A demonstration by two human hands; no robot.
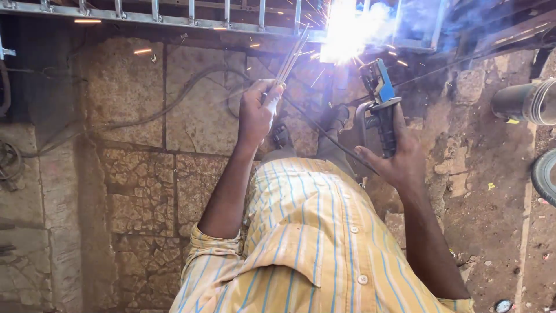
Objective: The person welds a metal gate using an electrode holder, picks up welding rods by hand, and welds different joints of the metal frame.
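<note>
From the head view, I am watching the right hand (399, 159) closing around the black ribbed grip of the electrode holder (379, 104), fingers wrapped tight, forefinger stretched along the side. The holder is sitting right of centre, its blue clamp head pointing up at the white arc (347, 29) that is flaring against the metal grille (174, 14) along the top edge. I am judging the holder as rigid and fairly weighty, hot near the clamp, so the insulated grip low down is the place to take it.

The left hand (255, 113) is pinching a bundle of welding rods (289, 61) at upper centre, fist pressed shut on their lower ends. They are looking thin, stiff and light, with brittle coating; holding low seems right.

A cable (174, 98) is trailing over the cracked stone floor (139, 191). I am seeing no labels or signs; a grey pipe end (524, 101) is lying at the right edge above a tyre (544, 174).
</note>
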